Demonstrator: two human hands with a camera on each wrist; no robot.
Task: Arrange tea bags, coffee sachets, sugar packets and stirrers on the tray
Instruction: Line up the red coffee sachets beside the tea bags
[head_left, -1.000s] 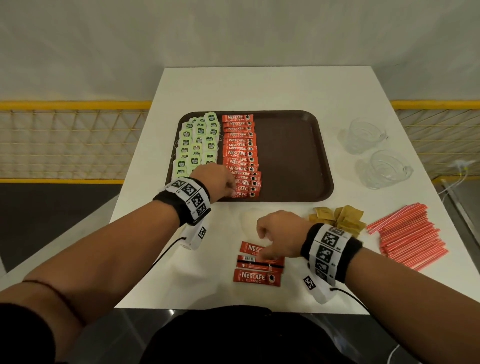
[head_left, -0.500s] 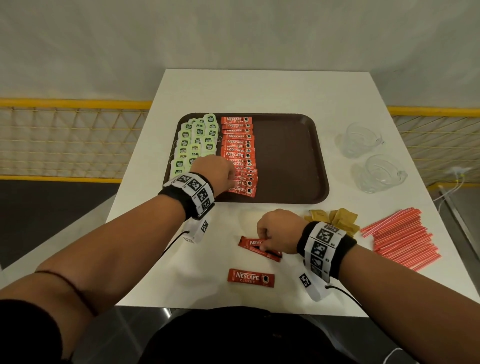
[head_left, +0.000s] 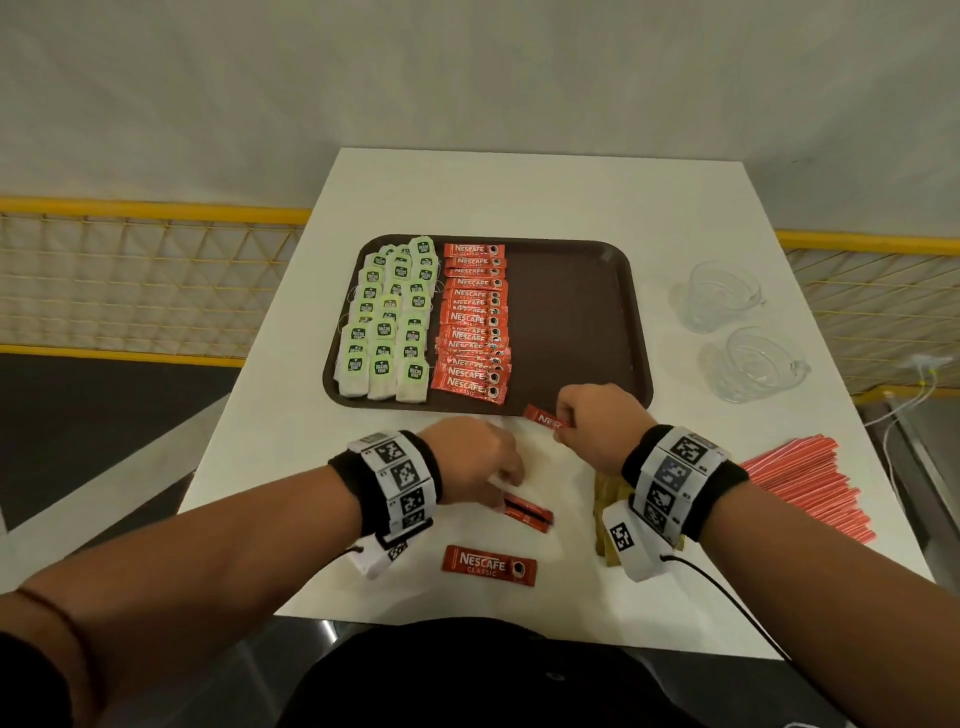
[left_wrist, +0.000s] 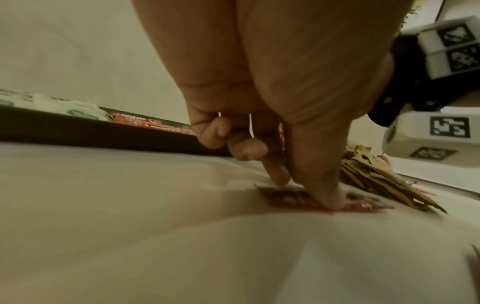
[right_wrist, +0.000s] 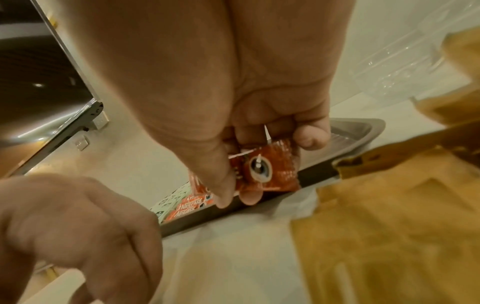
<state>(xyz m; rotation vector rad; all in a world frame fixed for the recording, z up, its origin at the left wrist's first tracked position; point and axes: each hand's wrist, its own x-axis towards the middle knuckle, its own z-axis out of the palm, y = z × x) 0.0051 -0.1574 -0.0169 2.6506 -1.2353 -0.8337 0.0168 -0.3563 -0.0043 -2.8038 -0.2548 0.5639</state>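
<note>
Red sachet (head_left: 543, 417), pinched in my right hand (head_left: 597, 431), points ten o'clock; my left hand (head_left: 467, 460), knuckles up, pinches a second sachet (head_left: 530, 514).

You have a white table (head_left: 519, 197) running up the middle of the frame, its far end against a pale wall (head_left: 467, 78). Right of centre stand two clear glass cups, one (head_left: 714, 296) behind the other (head_left: 753, 371). A yellow mesh railing (head_left: 130, 270) crosses the left side and shows again at right. A white cable (head_left: 919, 374) trails at the right edge; dark floor (head_left: 78, 405) lies at left.
</note>
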